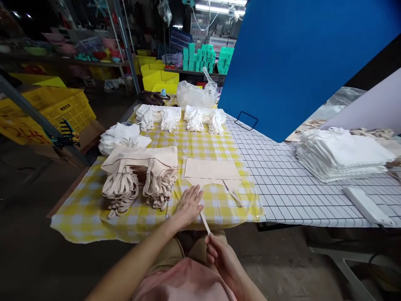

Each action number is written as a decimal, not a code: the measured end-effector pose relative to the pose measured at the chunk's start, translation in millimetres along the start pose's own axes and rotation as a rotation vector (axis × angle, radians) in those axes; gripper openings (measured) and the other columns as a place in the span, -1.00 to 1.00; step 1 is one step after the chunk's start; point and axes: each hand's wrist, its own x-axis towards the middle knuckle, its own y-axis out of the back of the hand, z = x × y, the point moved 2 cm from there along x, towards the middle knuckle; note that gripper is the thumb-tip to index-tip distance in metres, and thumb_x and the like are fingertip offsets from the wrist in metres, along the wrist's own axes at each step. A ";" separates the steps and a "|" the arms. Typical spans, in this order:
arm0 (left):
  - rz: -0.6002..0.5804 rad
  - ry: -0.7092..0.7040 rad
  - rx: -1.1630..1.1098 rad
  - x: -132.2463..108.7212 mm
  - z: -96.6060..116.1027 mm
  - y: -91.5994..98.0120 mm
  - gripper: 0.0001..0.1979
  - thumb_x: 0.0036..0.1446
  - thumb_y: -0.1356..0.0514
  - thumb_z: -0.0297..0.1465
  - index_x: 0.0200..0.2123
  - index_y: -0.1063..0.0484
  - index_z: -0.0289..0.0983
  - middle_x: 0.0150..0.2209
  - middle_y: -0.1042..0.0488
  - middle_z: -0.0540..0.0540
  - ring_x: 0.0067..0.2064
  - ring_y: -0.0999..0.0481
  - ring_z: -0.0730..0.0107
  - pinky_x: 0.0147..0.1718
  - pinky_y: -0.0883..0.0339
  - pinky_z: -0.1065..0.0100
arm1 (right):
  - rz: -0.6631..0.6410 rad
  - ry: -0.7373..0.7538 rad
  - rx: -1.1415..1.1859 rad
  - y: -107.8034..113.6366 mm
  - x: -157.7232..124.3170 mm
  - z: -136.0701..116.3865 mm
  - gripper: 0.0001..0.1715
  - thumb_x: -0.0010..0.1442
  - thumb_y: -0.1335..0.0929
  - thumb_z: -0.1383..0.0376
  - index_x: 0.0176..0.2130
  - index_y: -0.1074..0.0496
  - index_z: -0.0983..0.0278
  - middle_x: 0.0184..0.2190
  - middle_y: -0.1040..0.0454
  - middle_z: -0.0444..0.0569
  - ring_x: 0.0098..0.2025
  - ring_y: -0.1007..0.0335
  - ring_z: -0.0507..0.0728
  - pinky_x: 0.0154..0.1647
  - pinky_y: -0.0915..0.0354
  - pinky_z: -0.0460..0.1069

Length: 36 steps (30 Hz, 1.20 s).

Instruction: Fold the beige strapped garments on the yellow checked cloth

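Note:
A beige camisole-like garment [209, 169] with thin straps lies flat on the yellow checked tablecloth [125, 228]. My left hand [189, 205] rests flat on its near left edge, fingers stretched out, and covers part of one strap. Over the table's front edge, my right hand [216, 251] pinches the end of that strap [205, 222], which is drawn straight towards me. The other strap [232, 193] lies loose on the cloth at the right. Beside my left hand stands a thick stack of beige garments [140, 161], their looped straps hanging to the front.
Farther back sit two stacks of white garments [158, 115] and a clear plastic bag [196, 95]. A loose white pile [120, 138] lies at the left. On the right-hand grid cloth [269, 184] are a white stack [341, 152] and a large upright blue board [288, 62].

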 end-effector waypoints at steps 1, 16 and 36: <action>0.008 -0.001 0.001 -0.2 -0.4 -1.0 -0.50 0.22 0.04 -0.30 0.21 -0.07 -0.28 0.28 0.00 -0.18 0.29 0.04 0.22 0.21 0.04 0.11 | -0.014 -0.016 -0.030 1.0 -4.4 -0.1 -0.51 -0.16 -0.46 -0.04 -0.53 -0.36 0.33 -0.81 0.02 -0.34 -0.74 0.16 -0.13 -0.67 0.14 -0.14; -0.085 0.017 -0.152 -1.1 -0.7 11.6 -0.50 0.22 0.05 -0.32 0.22 -0.05 -0.28 0.29 0.08 -0.19 0.30 0.11 0.21 0.21 0.08 0.04 | -0.040 0.409 -0.339 -33.8 14.5 -111.2 -0.60 -0.02 -0.36 -0.01 -0.53 -0.40 0.28 -0.55 -0.29 -0.09 -0.55 -0.08 -0.01 -0.59 0.01 -0.10; 0.034 0.387 -1.318 44.0 -15.6 40.1 -0.76 -0.08 -0.17 -0.25 -0.53 -0.41 -0.34 -0.57 -0.41 -0.01 -0.48 -0.38 0.46 -0.40 -0.26 0.42 | -0.019 0.694 -1.011 -54.6 47.5 -128.2 -0.64 0.15 -0.22 0.08 -0.53 -0.26 0.25 -0.58 -0.23 -0.15 -0.50 -0.13 0.02 -0.47 -0.08 -0.08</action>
